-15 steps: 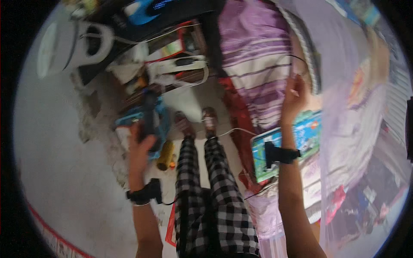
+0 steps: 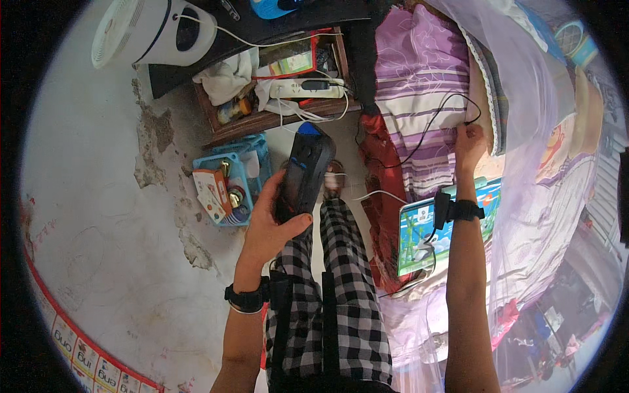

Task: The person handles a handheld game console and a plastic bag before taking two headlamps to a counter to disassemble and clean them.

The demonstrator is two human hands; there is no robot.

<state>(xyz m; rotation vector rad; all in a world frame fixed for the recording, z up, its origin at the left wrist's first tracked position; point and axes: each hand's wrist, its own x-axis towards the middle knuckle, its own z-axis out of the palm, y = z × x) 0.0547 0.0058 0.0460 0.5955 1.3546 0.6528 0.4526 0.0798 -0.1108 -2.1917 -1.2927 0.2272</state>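
My left hand (image 2: pixel 268 230) is wrapped round a black, box-shaped device (image 2: pixel 306 171) with a blue end, held up over the floor and my legs. What kind of device it is, I cannot tell. Over the striped purple and white bedding (image 2: pixel 422 98), my right hand (image 2: pixel 470 145) has its fingers closed at the end of a thin black cable (image 2: pixel 438 112). That cable loops across the bedding toward the red cloth at the bed's edge. Under my right wrist lies a flat board (image 2: pixel 414 245) with a colourful panda picture.
Ahead, an open wooden drawer (image 2: pixel 219 134) holds a white power strip (image 2: pixel 306 88), cords and cloth. A white appliance (image 2: pixel 157 33) stands on the black tabletop. By the left wall sits a blue basket (image 2: pixel 262 157) with small items. Sheer netting (image 2: pixel 508 196) hangs at the right.
My left hand has moved right with the black device, away from the blue basket. My right hand has shifted slightly right. The black cable's loop now shows clearly.
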